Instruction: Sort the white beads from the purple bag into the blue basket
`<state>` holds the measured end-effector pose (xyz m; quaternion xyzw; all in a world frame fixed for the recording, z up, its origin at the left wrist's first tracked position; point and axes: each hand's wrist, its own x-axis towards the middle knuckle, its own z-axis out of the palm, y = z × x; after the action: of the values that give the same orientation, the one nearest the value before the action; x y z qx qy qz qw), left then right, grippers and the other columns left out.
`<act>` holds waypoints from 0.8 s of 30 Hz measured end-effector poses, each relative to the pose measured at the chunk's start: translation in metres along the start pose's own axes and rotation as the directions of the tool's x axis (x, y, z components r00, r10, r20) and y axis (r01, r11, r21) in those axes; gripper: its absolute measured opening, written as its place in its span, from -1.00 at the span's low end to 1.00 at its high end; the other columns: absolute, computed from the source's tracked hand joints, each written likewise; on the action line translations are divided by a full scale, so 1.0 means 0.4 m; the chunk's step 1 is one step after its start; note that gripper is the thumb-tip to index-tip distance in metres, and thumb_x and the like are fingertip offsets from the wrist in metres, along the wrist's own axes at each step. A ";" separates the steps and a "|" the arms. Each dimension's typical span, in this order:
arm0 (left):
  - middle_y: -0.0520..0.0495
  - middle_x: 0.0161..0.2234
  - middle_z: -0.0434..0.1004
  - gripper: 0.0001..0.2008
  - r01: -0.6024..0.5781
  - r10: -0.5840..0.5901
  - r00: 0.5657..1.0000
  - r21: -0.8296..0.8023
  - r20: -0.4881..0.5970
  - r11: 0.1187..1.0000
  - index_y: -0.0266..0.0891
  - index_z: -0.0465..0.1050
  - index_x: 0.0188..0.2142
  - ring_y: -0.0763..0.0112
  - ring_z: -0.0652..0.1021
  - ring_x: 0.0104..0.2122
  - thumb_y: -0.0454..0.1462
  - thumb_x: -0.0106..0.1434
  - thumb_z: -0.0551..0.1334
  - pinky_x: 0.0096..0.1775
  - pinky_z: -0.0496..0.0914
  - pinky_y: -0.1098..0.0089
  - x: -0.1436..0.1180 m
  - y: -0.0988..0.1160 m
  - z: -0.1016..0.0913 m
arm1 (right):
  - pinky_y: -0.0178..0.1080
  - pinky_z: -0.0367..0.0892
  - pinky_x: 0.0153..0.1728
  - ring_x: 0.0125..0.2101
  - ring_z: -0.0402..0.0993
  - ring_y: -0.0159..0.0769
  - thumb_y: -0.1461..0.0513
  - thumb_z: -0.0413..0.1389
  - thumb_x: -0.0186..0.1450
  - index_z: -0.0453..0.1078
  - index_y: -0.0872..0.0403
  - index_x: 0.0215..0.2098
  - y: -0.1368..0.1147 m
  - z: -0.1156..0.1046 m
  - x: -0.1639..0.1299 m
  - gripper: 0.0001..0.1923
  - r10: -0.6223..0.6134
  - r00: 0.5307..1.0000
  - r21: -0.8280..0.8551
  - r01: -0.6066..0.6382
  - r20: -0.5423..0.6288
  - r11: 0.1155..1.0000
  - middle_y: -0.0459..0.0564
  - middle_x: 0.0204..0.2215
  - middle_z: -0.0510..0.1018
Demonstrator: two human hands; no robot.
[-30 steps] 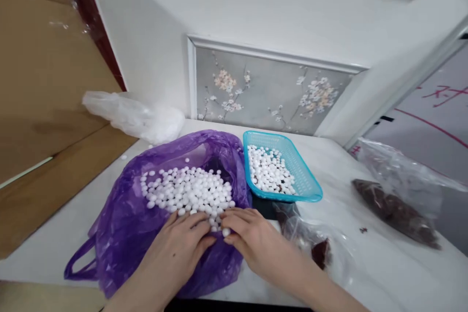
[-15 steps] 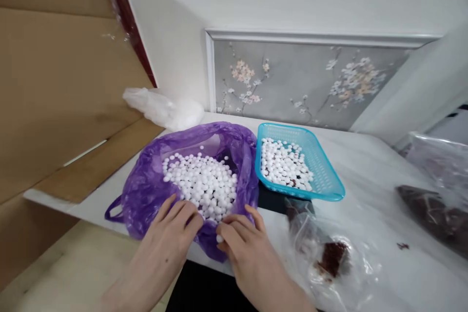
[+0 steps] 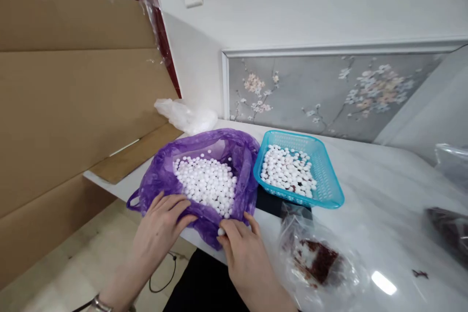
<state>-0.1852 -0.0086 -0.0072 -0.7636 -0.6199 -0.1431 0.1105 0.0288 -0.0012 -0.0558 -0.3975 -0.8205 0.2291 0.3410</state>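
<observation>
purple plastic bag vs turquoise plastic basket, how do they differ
The purple plastic bag is soft, crumpled and translucent; the turquoise plastic basket is rigid, rectangular and perforated. Both hands rest on the bag; none touches the basket. Both hold small white balls.

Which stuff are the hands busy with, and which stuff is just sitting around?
In use:
left hand on purple bag
right hand pinching one white ball
white balls
blue basket

Lying about:
clear bag of brown bits
white bag
cardboard
</observation>
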 end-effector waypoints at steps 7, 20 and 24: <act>-0.11 0.01 0.57 -0.75 -0.132 0.165 0.981 -0.274 0.101 0.953 -0.05 0.53 -0.07 0.12 0.50 0.06 -0.14 0.27 0.24 0.23 0.06 -0.14 0.034 -0.003 -0.006 | -0.02 0.10 0.14 -0.18 0.50 -0.28 0.47 0.01 0.31 0.34 -0.03 -0.15 -0.005 -0.003 -0.003 -0.71 0.025 0.991 0.182 -0.001 -0.128 0.983 -0.10 -0.21 0.57; 0.00 -0.36 0.60 -0.87 0.456 0.084 0.890 -0.869 0.448 -0.195 -0.22 0.57 -0.29 0.43 0.56 -0.32 -0.26 0.14 0.40 -0.25 0.47 0.51 0.026 0.211 -0.011 | -0.25 0.46 -0.19 -0.22 0.50 -0.26 0.38 0.09 0.32 0.49 -0.10 -0.06 -0.115 -0.099 -0.076 -0.68 0.118 0.882 0.157 -0.050 -0.457 0.986 -0.01 -0.23 0.51; 0.04 -0.43 0.57 -0.88 0.595 0.142 0.790 -0.689 0.597 -0.413 -0.24 0.58 -0.36 0.52 0.55 -0.42 -0.30 0.08 0.44 -0.31 0.48 0.56 0.051 0.263 0.015 | -0.27 0.45 -0.11 -0.15 0.53 -0.27 0.34 0.06 0.35 0.42 -0.09 0.05 -0.076 -0.169 -0.149 -0.66 0.126 0.878 -0.024 -0.155 -0.461 0.988 0.01 -0.11 0.53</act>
<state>-0.0779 -0.0096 -0.0048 -0.3542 -0.3901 -0.4228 -0.7373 0.0908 -0.0598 -0.0140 -0.5087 -0.6925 0.1284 0.4952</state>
